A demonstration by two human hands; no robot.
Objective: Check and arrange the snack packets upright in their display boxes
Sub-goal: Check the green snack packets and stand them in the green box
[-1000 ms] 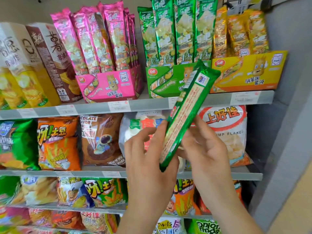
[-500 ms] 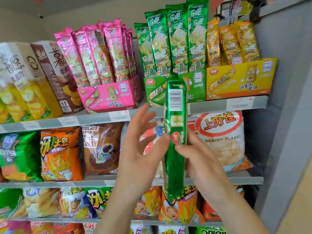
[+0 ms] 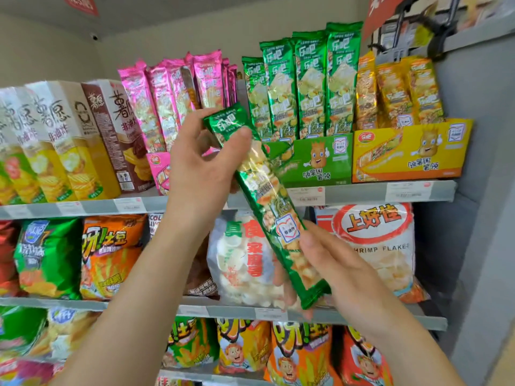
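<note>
– Since half a second ago the green packet (image 3: 267, 196) has turned front-out and now tilts, top leaning left.
– Who has it?
– Left hand (image 3: 200, 168) pinches the crimped top, right hand (image 3: 334, 263) the bottom end; both grips closed on it, in the air before the shelf (image 3: 356, 192).
– Next?
– Checking looks done; I'd judge it goes upright into the green display box (image 3: 315, 160) behind. Slick crinkly foil, long and narrow; stiff card box.

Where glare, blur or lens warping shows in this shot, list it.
Head view: glare whitens the foil middle of the held green packet; bottom-left bags smear soft; shelf rails splay apart rightward under the wide lens; light even, shadows faint.
</note>
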